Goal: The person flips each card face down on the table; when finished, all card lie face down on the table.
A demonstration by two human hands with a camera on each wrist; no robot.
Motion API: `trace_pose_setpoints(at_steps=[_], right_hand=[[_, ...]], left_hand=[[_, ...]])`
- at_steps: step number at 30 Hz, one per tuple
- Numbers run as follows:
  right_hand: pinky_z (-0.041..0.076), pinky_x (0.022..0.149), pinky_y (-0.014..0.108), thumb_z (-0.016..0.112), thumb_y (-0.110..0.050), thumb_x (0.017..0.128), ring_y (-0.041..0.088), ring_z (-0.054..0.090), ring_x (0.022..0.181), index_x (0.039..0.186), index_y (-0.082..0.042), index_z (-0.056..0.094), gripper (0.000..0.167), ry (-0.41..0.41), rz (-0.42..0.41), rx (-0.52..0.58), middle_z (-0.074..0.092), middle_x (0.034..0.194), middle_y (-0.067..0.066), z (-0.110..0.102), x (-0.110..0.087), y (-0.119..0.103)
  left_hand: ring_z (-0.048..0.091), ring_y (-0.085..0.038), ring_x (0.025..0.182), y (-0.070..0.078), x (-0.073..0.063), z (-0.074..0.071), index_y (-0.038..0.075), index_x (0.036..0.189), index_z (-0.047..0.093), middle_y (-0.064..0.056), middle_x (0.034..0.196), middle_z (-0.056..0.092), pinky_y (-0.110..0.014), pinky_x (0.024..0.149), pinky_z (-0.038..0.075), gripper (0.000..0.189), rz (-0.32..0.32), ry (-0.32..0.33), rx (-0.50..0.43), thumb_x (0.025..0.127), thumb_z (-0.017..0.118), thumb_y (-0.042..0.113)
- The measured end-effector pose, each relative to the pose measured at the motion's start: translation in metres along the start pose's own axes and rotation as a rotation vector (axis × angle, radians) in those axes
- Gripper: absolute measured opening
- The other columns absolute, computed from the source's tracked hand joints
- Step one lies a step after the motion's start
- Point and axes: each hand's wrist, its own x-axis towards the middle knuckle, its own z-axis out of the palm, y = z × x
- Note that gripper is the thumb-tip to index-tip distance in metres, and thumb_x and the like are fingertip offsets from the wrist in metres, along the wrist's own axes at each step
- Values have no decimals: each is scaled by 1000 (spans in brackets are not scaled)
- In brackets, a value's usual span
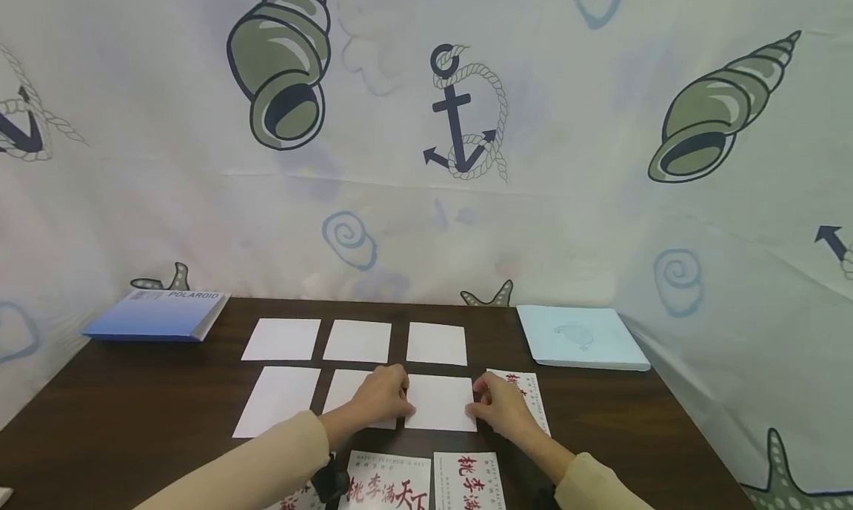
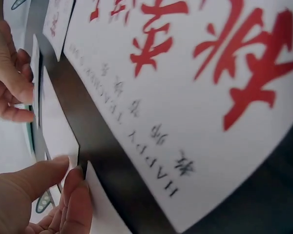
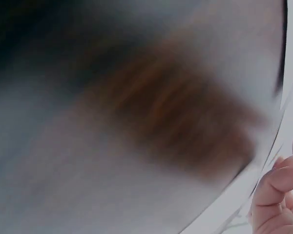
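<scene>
Blank card (image 1: 440, 404) pinched at both sides

The left hand (image 1: 378, 395) grips its left edge and the right hand (image 1: 504, 406) its right, hands apart with the card between; this probably keeps it square with its row. Whether it touches the bench (image 1: 166, 399), I cannot tell. Counting it, six blank cards: two neighbours (image 1: 276, 403) to its left, three back-row cards (image 1: 362, 341) behind, the gaps likely keeping each separate. Four printed cards (image 1: 466, 484) show: one right of it, three in front. Beyond it lie one POLAROID box (image 1: 156, 319), leftward, and one white pad (image 1: 586, 340), rightward.
</scene>
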Motion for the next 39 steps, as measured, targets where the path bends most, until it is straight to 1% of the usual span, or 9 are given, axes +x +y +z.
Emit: trace_pose_setpoints(at_steps=[3,6,8,14,22,26,30,33,39], right_hand=[[40,45,21,72,-6,79,10,46,52,99,2,60,25,75,93,77,52,66,1,-13,1,15],[43,48,22,70,-6,80,12,47,57,102,1,61,25,162,195,89,51,72,3,-31,1,35],[45,50,23,70,-4,81,13,48,60,105,2,60,27,178,240,73,51,74,4,-42,2,48],[48,52,26,71,-4,80,14,49,60,109,4,57,34,118,277,41,52,73,5,-55,6,73],[44,47,25,74,-3,76,14,46,55,107,2,56,36,67,270,-33,50,71,4,-54,15,80],[46,48,26,74,-1,75,15,47,57,103,0,53,35,47,251,-28,48,72,4,-53,17,81],[45,49,27,74,2,75,15,46,60,100,-2,47,37,50,223,14,46,75,5,-52,17,82],[43,49,26,72,4,75,14,45,59,96,-3,44,36,79,195,11,46,75,4,-52,16,84],[36,51,24,73,3,74,13,44,61,89,-5,45,33,158,132,-80,46,71,1,-53,16,89]], left_hand=[[50,-7,49,-1,4,1,-3,89,60,3,57,56,-22,49,38,31,-20,-20,-47,69,80,10],[54,-7,49,3,12,3,-4,94,59,2,60,60,-22,48,41,33,-20,-33,-126,73,78,12],[56,-8,52,9,17,6,-4,97,59,1,64,61,-23,49,43,34,-21,-50,-181,74,78,13],[58,-9,56,37,37,27,-5,108,57,-2,73,60,-23,52,47,45,-43,-112,-303,74,79,12],[61,-11,55,65,64,61,-9,127,47,-2,71,62,-22,51,51,68,-71,-157,-362,71,81,7],[59,-11,50,70,73,72,-9,128,46,-1,63,61,-22,48,50,70,-82,-162,-315,69,81,4],[54,-11,49,74,76,77,-7,128,48,-1,60,57,-23,48,46,71,-74,-149,-187,68,83,8],[53,-11,49,77,76,79,-4,125,49,0,61,56,-23,48,42,68,-61,-135,-135,68,83,9],[50,-15,66,81,79,82,6,106,53,-2,77,55,-27,56,38,48,-2,-28,-52,68,82,7]])
